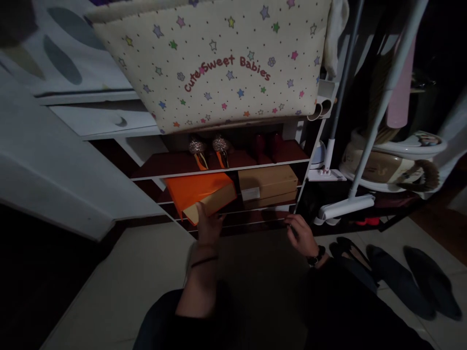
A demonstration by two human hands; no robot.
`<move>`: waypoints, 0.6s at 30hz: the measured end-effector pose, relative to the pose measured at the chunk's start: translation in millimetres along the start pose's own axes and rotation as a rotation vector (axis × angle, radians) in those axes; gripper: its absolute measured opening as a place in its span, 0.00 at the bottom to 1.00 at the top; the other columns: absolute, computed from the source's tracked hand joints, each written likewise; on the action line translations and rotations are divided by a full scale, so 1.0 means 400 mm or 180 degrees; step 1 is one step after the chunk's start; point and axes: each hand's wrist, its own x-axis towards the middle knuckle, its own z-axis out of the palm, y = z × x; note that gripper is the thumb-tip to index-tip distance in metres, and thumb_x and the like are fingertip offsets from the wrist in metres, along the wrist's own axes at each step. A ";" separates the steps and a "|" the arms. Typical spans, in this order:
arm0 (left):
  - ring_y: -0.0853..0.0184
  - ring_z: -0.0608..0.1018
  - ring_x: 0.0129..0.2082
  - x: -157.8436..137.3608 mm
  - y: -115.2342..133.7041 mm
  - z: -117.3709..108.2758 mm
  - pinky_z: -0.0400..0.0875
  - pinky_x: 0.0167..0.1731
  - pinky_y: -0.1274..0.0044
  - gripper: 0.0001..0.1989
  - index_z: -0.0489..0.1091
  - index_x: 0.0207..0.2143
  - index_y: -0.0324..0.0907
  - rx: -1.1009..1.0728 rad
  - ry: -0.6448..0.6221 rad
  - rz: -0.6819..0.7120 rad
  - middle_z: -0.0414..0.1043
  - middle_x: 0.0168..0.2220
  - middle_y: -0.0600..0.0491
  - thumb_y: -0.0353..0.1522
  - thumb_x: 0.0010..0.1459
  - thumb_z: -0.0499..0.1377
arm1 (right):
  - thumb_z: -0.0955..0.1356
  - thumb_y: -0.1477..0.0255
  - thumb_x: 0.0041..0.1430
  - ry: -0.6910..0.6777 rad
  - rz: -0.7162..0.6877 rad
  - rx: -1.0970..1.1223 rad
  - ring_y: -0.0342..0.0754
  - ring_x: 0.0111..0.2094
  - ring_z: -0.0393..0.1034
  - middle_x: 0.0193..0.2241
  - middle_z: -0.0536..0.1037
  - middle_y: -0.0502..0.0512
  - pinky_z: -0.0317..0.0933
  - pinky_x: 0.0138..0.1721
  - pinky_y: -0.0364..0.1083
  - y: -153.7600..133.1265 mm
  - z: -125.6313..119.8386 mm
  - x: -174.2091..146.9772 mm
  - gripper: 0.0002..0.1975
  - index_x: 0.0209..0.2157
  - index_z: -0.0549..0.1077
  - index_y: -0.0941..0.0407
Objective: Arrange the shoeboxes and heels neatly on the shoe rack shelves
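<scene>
An orange box (200, 190) with a tan front side sits tilted on the shelf below the shoes. My left hand (208, 226) is closed at its lower front edge, thumb against the tan side; the fingertips are partly hidden in shadow. My right hand (301, 236), with a dark watch at the wrist, hovers by the lower shelf edge. Its fingers are loosely bent, the thumb apart, and nothing shows in them. Between the hands and further back, a brown cardboard box (269, 184) with a white label stands on the same shelf as the orange one.
Glittery heeled shoes (208, 150) and dark red shoes (267, 146) stand on the upper shelf (160, 165). A star-patterned cloth (226, 73) hangs above. To the right lean a white roller mop (346, 206) and another long-handled tool (328, 160). Dark flat shoes (399, 279) lie on the floor.
</scene>
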 end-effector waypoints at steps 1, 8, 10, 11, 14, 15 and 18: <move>0.52 0.71 0.64 -0.013 -0.013 -0.019 0.72 0.58 0.53 0.26 0.71 0.54 0.50 -0.0086 0.0097 -0.0190 0.71 0.59 0.42 0.56 0.63 0.57 | 0.64 0.78 0.68 0.0020 -0.0016 -0.0013 0.56 0.50 0.75 0.47 0.78 0.61 0.74 0.50 0.57 0.000 0.001 -0.001 0.14 0.50 0.74 0.53; 0.58 0.81 0.48 -0.131 -0.015 -0.071 0.75 0.55 0.60 0.21 0.77 0.43 0.43 0.0238 -0.0612 -0.0131 0.77 0.47 0.46 0.41 0.49 0.74 | 0.64 0.77 0.69 0.0128 -0.0288 0.0057 0.55 0.43 0.77 0.40 0.81 0.58 0.73 0.46 0.56 -0.071 -0.016 0.099 0.13 0.50 0.75 0.51; 0.62 0.81 0.43 -0.109 0.063 -0.028 0.76 0.52 0.65 0.20 0.77 0.42 0.41 0.0608 -0.0569 0.0630 0.78 0.42 0.48 0.42 0.50 0.74 | 0.64 0.76 0.70 0.0150 -0.0302 0.0202 0.54 0.40 0.77 0.37 0.81 0.57 0.73 0.45 0.54 -0.120 -0.006 0.188 0.11 0.48 0.76 0.51; 0.64 0.80 0.43 -0.081 0.111 -0.001 0.75 0.52 0.68 0.20 0.76 0.43 0.40 0.0838 -0.0488 0.1080 0.77 0.43 0.48 0.42 0.52 0.73 | 0.64 0.74 0.70 0.0149 -0.0230 0.0301 0.54 0.42 0.78 0.39 0.82 0.58 0.73 0.48 0.55 -0.145 0.009 0.243 0.11 0.48 0.76 0.51; 0.63 0.78 0.48 0.046 0.249 0.089 0.75 0.52 0.72 0.24 0.72 0.48 0.41 0.1072 -0.0162 0.2263 0.74 0.47 0.48 0.36 0.50 0.73 | 0.66 0.71 0.68 0.0273 0.0176 0.0975 0.54 0.47 0.78 0.45 0.81 0.58 0.72 0.53 0.55 -0.204 0.097 0.427 0.18 0.58 0.71 0.51; 0.63 0.77 0.51 0.092 0.284 0.116 0.75 0.51 0.72 0.27 0.71 0.49 0.41 0.1144 -0.0084 0.2434 0.72 0.49 0.47 0.33 0.48 0.74 | 0.66 0.70 0.68 0.0317 0.0395 0.1340 0.52 0.46 0.78 0.47 0.80 0.59 0.73 0.53 0.55 -0.216 0.138 0.489 0.23 0.63 0.66 0.52; 0.60 0.76 0.53 0.203 0.345 0.181 0.74 0.54 0.70 0.35 0.67 0.53 0.41 0.1452 -0.0144 0.2343 0.70 0.51 0.45 0.28 0.43 0.76 | 0.73 0.66 0.62 0.0448 0.1364 0.2106 0.53 0.48 0.77 0.50 0.77 0.64 0.74 0.52 0.55 -0.233 0.260 0.649 0.39 0.69 0.54 0.57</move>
